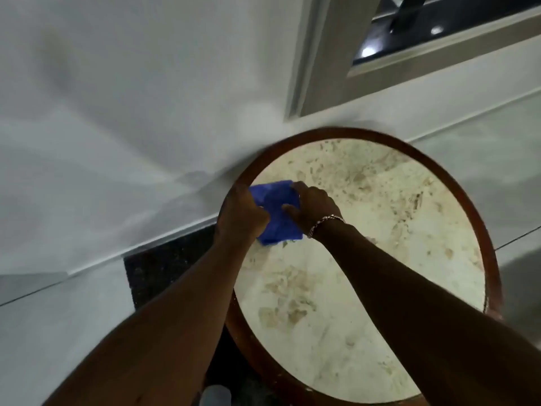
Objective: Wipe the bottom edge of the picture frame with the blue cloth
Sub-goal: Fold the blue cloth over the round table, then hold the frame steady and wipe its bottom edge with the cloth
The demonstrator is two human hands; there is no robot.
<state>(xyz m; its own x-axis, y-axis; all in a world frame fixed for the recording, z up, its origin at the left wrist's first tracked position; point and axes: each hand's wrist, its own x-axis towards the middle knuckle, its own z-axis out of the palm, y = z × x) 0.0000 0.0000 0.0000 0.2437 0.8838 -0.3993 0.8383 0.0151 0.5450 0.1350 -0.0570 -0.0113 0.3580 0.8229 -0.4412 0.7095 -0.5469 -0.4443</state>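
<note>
one blue cloth (278,212), one round table (480,218), two hands.

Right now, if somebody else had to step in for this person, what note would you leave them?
Left hand: closed on the blue cloth's left side.
Right hand: gripping the cloth's right side; a bracelet is on that wrist.
The cloth sits at the far left of the round table, over its stone top beside the brown rim. The white frame hangs on the wall above.
Done: cloth in hand.
Left: lift it to the frame and wipe the bottom edge; neither hand is on the frame yet.
</note>
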